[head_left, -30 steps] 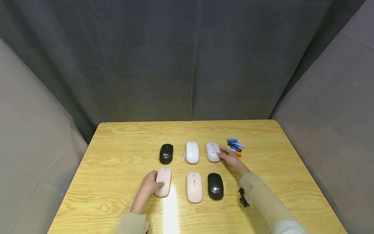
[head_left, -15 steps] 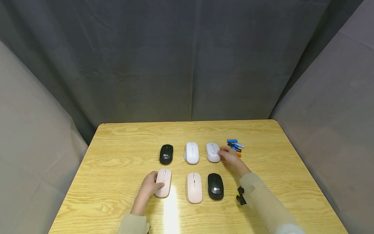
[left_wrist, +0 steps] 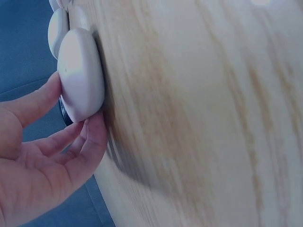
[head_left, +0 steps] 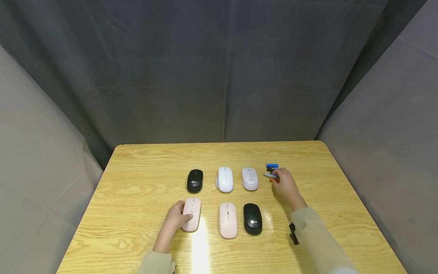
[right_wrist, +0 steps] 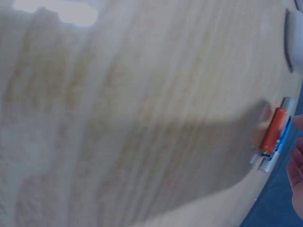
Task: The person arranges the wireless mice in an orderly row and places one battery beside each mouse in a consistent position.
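Observation:
My left hand (head_left: 178, 217) holds a pale pink computer mouse (head_left: 191, 214) at the front left, thumb on one side and fingers on the other. In the left wrist view the thumb and fingertips press the edges of this mouse (left_wrist: 81, 75). My right hand (head_left: 285, 186) reaches over a small pile of marker pens, its fingertips right at a grey marker (head_left: 270, 175). From the right wrist, an orange marker (right_wrist: 274, 131) lies beside the thumb and fingers, which are spread apart and partly cut off by the frame edge. The hand covers part of the pile.
Behind the pink mouse stand a black mouse (head_left: 195, 180), a white mouse (head_left: 225, 179) and another white mouse (head_left: 250, 179) in a row. In front are a second pink mouse (head_left: 228, 220) and a black mouse (head_left: 253, 218). A blue marker (head_left: 272, 165) lies behind the pile.
My right hand has left the right-hand white mouse and moved right onto the markers. My left hand and its pink mouse stay in place.

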`<state>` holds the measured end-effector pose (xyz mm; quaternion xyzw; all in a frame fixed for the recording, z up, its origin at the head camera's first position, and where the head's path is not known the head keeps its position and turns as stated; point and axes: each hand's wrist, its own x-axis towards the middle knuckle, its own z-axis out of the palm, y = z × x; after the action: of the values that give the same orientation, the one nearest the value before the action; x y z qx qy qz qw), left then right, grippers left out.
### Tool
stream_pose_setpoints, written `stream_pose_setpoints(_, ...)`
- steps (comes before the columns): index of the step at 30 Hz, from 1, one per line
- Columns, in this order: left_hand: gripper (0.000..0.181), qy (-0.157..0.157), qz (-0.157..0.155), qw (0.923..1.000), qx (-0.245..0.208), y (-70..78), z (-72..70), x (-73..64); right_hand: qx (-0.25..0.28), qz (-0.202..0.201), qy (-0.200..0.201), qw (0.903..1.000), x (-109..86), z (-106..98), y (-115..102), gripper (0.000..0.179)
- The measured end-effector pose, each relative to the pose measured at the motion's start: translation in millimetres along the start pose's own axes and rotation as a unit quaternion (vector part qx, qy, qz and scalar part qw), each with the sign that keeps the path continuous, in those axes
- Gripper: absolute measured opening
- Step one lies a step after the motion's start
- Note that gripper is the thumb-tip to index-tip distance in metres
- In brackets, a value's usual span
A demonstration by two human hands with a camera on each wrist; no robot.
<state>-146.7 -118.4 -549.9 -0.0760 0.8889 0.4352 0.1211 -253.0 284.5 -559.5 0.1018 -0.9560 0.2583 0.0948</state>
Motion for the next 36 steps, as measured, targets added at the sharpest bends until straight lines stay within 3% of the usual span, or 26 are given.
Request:
stream_pose_setpoints(16,0.051,0.008,0.003,1.0,0.002,0.5,0.7,0.1,-0.046,0.021,-0.016,0.9986,-11.9,10.5,12.1,0.022)
stream_pose_setpoints(36,0.051,0.008,0.002,1.0,-0.001,2.4,-0.5,-1.4,-0.028,0.029,-0.015,0.9991,-15.4,19.1,12.2,0.014)
